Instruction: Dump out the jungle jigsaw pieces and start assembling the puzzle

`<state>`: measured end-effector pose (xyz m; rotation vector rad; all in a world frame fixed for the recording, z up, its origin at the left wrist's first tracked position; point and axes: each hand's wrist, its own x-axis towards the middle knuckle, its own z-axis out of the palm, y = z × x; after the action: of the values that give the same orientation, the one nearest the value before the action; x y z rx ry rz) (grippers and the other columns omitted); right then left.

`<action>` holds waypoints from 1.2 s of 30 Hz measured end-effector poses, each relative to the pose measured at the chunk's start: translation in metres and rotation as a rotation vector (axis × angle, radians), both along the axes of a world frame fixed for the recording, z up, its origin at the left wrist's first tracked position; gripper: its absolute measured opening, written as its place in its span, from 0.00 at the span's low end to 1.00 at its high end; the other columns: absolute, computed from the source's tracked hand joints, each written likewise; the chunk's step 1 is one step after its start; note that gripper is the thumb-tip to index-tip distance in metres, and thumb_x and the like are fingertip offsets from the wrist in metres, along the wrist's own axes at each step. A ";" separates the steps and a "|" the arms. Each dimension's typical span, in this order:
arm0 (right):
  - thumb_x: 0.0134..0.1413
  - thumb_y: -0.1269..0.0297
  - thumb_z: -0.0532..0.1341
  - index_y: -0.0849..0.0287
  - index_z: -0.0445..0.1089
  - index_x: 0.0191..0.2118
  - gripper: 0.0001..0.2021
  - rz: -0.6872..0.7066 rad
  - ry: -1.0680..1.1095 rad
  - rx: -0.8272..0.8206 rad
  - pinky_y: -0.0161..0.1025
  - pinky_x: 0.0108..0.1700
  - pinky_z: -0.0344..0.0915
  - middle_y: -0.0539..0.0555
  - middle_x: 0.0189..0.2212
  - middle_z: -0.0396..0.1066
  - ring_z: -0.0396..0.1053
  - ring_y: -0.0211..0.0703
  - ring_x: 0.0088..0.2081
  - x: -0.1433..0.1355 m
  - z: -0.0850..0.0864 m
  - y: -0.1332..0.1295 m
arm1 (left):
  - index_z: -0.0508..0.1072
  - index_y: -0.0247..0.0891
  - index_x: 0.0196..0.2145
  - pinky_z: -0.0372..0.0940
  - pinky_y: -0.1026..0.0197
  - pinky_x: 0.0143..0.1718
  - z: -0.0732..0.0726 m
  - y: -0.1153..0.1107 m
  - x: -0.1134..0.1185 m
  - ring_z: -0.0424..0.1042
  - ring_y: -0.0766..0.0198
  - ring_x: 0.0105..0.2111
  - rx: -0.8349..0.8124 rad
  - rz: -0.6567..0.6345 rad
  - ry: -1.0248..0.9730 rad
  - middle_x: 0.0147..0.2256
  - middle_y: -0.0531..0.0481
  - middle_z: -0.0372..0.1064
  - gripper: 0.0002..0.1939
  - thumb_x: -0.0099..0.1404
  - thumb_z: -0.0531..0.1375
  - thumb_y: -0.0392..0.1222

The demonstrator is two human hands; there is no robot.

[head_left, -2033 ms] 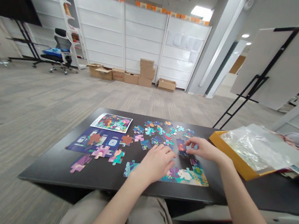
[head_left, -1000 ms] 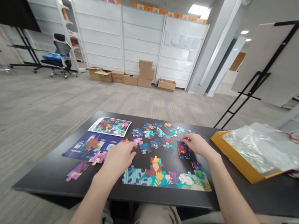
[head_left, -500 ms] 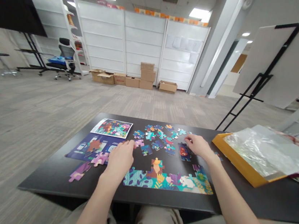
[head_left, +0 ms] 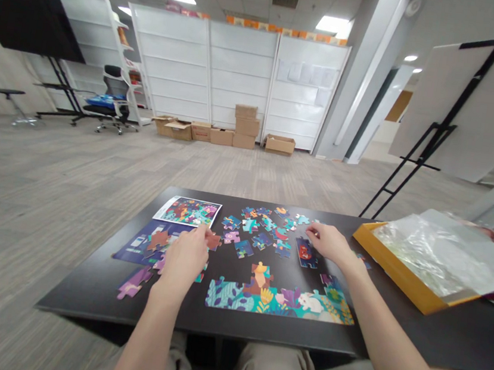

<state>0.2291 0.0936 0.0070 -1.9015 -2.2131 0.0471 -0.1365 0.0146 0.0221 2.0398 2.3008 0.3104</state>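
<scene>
My left hand [head_left: 185, 255] hovers over the left side of the table, its fingers bent close together. A brown puzzle piece [head_left: 213, 241] shows right beside its fingertips; whether they touch it, and what the fingers hold, I cannot make out. My right hand [head_left: 329, 242] has thumb and fingertips pinched together above a dark joined section with a red figure [head_left: 306, 252]; anything in the pinch is hidden. A joined puzzle strip [head_left: 260, 300] with a white rabbit lies near the front edge. Several loose pieces [head_left: 262, 240] are scattered between my hands.
A picture sheet [head_left: 194, 211] lies at the back left, above a dark blue sheet [head_left: 131, 246] with pieces on it. Purple pieces [head_left: 133, 283] sit further left. On the right stands a yellow box [head_left: 392, 272] with clear plastic [head_left: 437, 250]. An easel [head_left: 427, 141] rises beyond.
My left hand has moved a little left and back, baring the brown piece and the pink piece near its fingers. My right hand has stayed nearly in place. The view has shifted slightly.
</scene>
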 end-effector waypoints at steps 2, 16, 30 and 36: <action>0.66 0.61 0.55 0.54 0.76 0.40 0.12 0.000 0.002 0.001 0.38 0.35 0.59 0.56 0.37 0.80 0.75 0.49 0.39 0.000 0.000 0.000 | 0.72 0.45 0.51 0.67 0.56 0.41 0.000 0.002 -0.007 0.77 0.49 0.46 -0.027 0.026 -0.010 0.42 0.42 0.78 0.16 0.72 0.49 0.38; 0.65 0.63 0.56 0.55 0.77 0.42 0.10 0.145 0.082 0.049 0.36 0.39 0.61 0.55 0.38 0.80 0.75 0.46 0.40 -0.014 0.003 -0.006 | 0.72 0.46 0.51 0.67 0.56 0.42 0.000 0.000 -0.006 0.77 0.50 0.47 -0.033 -0.020 -0.052 0.44 0.45 0.79 0.14 0.73 0.51 0.40; 0.61 0.60 0.58 0.55 0.76 0.37 0.10 -0.031 0.156 0.262 0.37 0.34 0.59 0.53 0.33 0.79 0.73 0.45 0.33 0.000 0.008 -0.002 | 0.74 0.42 0.49 0.66 0.56 0.45 -0.007 -0.002 0.034 0.74 0.53 0.50 -0.011 -0.236 -0.024 0.46 0.47 0.78 0.11 0.71 0.57 0.35; 0.58 0.58 0.60 0.56 0.76 0.39 0.10 -0.148 0.278 0.368 0.38 0.36 0.62 0.54 0.36 0.80 0.72 0.43 0.30 0.022 0.009 0.006 | 0.74 0.42 0.49 0.67 0.55 0.49 -0.010 -0.002 0.046 0.73 0.53 0.51 0.012 -0.300 -0.006 0.48 0.48 0.77 0.11 0.71 0.58 0.36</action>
<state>0.2513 0.0995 0.0157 -1.7287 -1.7557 -0.1064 -0.0909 0.0124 0.0120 2.3411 1.9519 0.3127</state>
